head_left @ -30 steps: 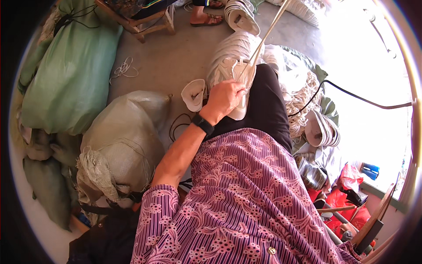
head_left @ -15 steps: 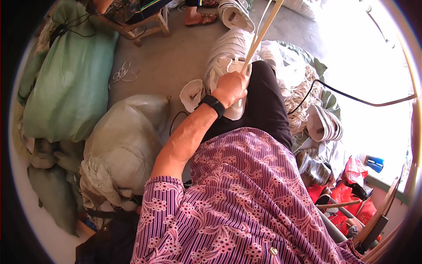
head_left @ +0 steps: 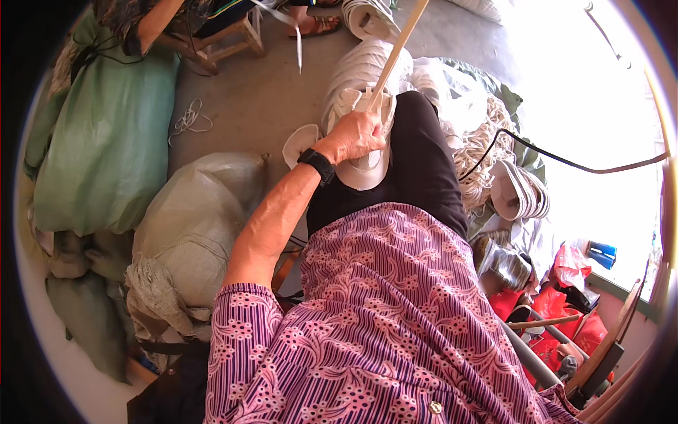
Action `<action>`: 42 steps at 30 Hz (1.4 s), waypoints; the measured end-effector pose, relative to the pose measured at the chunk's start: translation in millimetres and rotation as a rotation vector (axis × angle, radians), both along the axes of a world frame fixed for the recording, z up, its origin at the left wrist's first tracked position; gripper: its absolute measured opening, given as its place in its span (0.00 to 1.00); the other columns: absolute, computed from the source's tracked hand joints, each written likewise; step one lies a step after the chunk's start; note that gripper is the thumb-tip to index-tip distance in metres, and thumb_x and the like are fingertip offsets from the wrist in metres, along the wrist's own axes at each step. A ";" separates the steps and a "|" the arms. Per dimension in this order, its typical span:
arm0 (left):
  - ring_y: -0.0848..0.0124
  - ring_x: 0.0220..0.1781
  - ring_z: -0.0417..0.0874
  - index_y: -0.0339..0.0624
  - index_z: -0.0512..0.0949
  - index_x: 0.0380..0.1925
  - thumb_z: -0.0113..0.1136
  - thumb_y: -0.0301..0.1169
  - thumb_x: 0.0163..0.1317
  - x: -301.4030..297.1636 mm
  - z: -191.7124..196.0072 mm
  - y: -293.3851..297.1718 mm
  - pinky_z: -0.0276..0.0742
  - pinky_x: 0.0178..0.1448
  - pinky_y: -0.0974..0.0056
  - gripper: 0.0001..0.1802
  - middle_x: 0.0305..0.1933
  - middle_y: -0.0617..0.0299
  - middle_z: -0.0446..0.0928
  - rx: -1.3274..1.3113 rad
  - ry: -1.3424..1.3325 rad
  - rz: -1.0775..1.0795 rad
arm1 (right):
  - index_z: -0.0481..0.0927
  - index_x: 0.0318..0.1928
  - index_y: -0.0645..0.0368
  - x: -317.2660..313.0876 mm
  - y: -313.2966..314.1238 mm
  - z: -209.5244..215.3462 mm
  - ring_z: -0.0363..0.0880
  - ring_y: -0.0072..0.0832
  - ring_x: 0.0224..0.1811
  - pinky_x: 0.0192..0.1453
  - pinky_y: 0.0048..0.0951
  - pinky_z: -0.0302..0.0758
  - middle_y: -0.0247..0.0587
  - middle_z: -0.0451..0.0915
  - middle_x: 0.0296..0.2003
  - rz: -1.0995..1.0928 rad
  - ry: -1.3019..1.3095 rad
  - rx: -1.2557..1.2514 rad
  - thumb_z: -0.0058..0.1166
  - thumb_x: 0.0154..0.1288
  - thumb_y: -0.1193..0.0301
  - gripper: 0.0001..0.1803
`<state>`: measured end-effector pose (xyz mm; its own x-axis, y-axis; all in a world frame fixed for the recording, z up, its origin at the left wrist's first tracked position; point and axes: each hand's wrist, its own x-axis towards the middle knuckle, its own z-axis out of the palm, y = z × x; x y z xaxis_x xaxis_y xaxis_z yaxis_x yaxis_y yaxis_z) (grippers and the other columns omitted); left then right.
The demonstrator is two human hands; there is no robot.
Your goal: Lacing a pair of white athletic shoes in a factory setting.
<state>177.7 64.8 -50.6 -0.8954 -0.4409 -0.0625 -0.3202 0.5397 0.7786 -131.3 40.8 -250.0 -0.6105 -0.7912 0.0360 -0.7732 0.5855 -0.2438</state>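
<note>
Left hand [head_left: 355, 136] clenched on white shoe upper [head_left: 367, 152] over knee, pale strip [head_left: 395, 53] threaded upward; next, probably pulling it taut; right hand unseen.

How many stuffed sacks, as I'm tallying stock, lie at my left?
3: pale green sack upper left, grey-white sack beside the forearm, dull green sack lower left. Others may be hidden.

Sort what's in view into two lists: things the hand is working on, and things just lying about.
In hand:
- left hand, gripping the white shoe piece on the lap
- pale wooden stick rising from that piece

Lying about:
- green sack
- grey sack
- stack of white pieces
- black cable
- red bags
- wooden stool

The right hand is not in view.
</note>
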 end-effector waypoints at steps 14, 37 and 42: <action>0.53 0.31 0.79 0.39 0.73 0.21 0.58 0.31 0.47 -4.6 -3.1 8.5 0.73 0.38 0.55 0.08 0.24 0.50 0.76 -0.117 -0.026 0.037 | 0.81 0.37 0.54 -26.3 -8.3 -31.7 0.81 0.29 0.29 0.31 0.34 0.77 0.39 0.82 0.31 0.099 0.081 0.123 0.49 0.60 0.59 0.14; 0.52 0.32 0.79 0.42 0.76 0.27 0.53 0.29 0.51 26.9 0.0 -0.2 0.74 0.38 0.53 0.05 0.26 0.50 0.78 -0.185 0.056 0.141 | 0.80 0.36 0.54 1.9 -1.0 12.2 0.79 0.26 0.29 0.34 0.32 0.76 0.36 0.81 0.30 0.088 0.035 0.108 0.51 0.60 0.62 0.11; 0.54 0.27 0.78 0.39 0.74 0.27 0.53 0.28 0.53 39.6 -9.8 5.6 0.74 0.33 0.57 0.04 0.23 0.51 0.76 -0.238 0.220 0.263 | 0.80 0.36 0.55 -1.3 1.2 16.7 0.79 0.25 0.30 0.35 0.32 0.76 0.35 0.81 0.30 0.086 0.008 0.087 0.52 0.59 0.63 0.11</action>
<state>217.3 70.4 -60.5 -0.7310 -0.6353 0.2491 -0.3111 0.6351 0.7070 -132.6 42.0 -233.3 -0.5404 -0.8408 -0.0304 -0.8230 0.5358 -0.1886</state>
